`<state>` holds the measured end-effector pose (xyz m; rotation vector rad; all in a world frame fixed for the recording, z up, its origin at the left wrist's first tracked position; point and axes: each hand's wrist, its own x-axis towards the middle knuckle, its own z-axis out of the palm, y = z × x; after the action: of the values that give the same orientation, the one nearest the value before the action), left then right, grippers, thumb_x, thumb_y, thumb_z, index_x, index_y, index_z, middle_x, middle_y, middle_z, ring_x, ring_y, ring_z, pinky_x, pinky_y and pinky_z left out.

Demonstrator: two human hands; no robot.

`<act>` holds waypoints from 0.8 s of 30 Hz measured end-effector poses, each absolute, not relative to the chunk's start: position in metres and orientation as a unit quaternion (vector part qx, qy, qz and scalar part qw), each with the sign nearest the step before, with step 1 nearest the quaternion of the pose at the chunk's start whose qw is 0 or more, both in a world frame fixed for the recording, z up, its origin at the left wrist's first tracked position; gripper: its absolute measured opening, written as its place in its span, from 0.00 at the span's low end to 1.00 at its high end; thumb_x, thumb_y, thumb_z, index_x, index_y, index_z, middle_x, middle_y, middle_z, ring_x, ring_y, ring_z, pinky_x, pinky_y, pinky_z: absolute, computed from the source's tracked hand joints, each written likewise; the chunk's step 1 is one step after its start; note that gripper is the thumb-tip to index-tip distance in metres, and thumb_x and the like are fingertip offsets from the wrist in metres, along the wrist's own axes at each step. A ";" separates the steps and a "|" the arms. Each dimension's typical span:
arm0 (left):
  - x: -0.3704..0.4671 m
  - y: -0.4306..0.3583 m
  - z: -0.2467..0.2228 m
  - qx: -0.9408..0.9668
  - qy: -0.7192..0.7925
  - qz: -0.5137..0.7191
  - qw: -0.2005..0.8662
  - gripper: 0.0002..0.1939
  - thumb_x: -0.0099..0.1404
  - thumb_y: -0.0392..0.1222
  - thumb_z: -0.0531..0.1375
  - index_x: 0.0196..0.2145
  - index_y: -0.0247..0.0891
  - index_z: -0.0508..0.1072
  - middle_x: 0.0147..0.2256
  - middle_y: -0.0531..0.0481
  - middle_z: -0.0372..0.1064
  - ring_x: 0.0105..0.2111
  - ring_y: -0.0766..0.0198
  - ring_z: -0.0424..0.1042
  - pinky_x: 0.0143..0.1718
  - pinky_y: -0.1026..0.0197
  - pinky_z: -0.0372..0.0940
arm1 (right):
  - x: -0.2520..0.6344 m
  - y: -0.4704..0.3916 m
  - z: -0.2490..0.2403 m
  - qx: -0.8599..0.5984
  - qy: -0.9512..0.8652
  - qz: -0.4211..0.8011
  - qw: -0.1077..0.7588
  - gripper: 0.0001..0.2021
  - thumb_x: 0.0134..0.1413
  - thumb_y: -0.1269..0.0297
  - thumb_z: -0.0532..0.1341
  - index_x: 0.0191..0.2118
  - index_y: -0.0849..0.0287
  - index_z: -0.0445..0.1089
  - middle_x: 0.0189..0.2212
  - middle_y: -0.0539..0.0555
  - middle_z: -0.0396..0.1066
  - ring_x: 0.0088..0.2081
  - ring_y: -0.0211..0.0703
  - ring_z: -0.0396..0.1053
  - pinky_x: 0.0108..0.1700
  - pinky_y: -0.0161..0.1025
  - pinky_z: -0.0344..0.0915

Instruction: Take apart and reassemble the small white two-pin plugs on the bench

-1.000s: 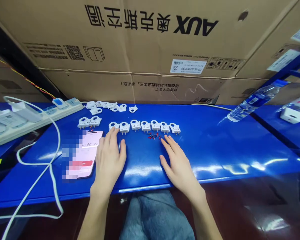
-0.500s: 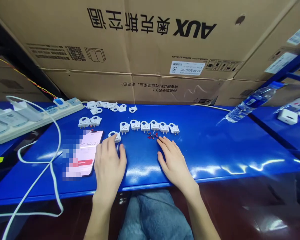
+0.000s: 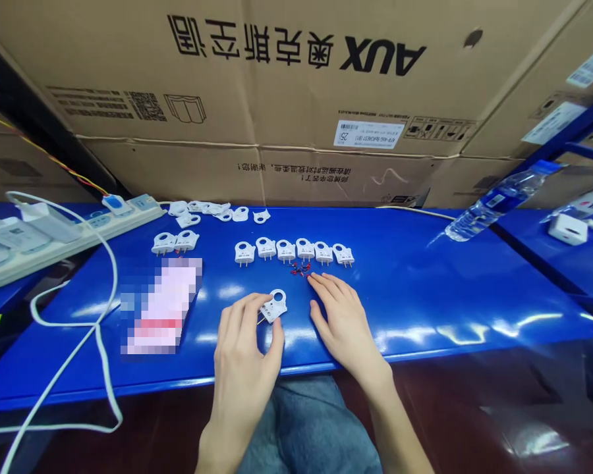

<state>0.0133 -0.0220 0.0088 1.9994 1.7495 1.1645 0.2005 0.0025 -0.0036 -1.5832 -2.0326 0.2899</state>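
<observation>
My left hand (image 3: pixel 244 355) holds a small white plug piece (image 3: pixel 274 307) between thumb and fingers, just above the blue bench top (image 3: pixel 425 289). My right hand (image 3: pixel 343 322) lies flat and open on the bench right beside it, fingertips close to a cluster of tiny red and black parts (image 3: pixel 301 268). Behind those parts stands a row of several white plugs (image 3: pixel 294 251). Two more plugs (image 3: pixel 175 242) sit to the left, and a loose heap of white plug shells (image 3: pixel 217 212) lies at the back.
A phone (image 3: pixel 161 306) lies left of my left hand. A white power strip (image 3: pixel 69 234) with chargers and a white cable (image 3: pixel 99 329) fills the left side. A water bottle (image 3: pixel 499 201) lies at right. Large cardboard boxes (image 3: pixel 296 99) wall the back.
My left hand took the leftmost plug from the row and drew it toward me and to the right, near my right hand. My right hand barely moved.
</observation>
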 end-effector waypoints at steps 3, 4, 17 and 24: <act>0.011 -0.020 0.003 0.697 0.613 0.361 0.093 0.18 0.71 0.48 0.59 0.57 0.45 0.70 0.55 0.41 0.73 0.56 0.42 0.69 0.56 0.41 0.63 | 0.203 0.000 0.002 -0.580 -0.751 0.126 0.290 0.16 0.72 0.65 0.55 0.59 0.54 0.73 0.58 0.57 0.76 0.60 0.56 0.68 0.59 0.56 0.67; 0.010 -0.019 0.000 0.700 0.617 0.350 0.084 0.19 0.72 0.48 0.58 0.58 0.44 0.70 0.55 0.40 0.73 0.57 0.40 0.69 0.56 0.41 0.63 | 0.203 0.000 0.003 -0.578 -0.749 0.133 0.295 0.14 0.72 0.65 0.55 0.57 0.54 0.74 0.55 0.57 0.77 0.58 0.56 0.69 0.57 0.54 0.68; 0.012 -0.003 -0.001 0.702 0.566 0.412 0.132 0.15 0.71 0.44 0.61 0.54 0.45 0.72 0.50 0.46 0.76 0.49 0.52 0.76 0.53 0.49 0.68 | 0.204 -0.001 0.004 -0.574 -0.745 0.151 0.304 0.06 0.71 0.67 0.58 0.46 0.54 0.72 0.48 0.56 0.78 0.52 0.54 0.71 0.52 0.49 0.66; 0.015 0.007 0.003 0.706 0.509 0.460 0.175 0.10 0.69 0.42 0.65 0.48 0.43 0.72 0.46 0.50 0.76 0.36 0.64 0.77 0.38 0.61 0.72 | 0.204 -0.001 0.000 -0.566 -0.758 0.125 0.300 0.13 0.72 0.68 0.59 0.57 0.53 0.75 0.51 0.56 0.76 0.53 0.53 0.70 0.55 0.50 0.67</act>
<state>0.0151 0.0074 0.0032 1.9999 1.4434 1.3049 0.2040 -0.0010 0.0002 -1.5021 -2.0111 0.3329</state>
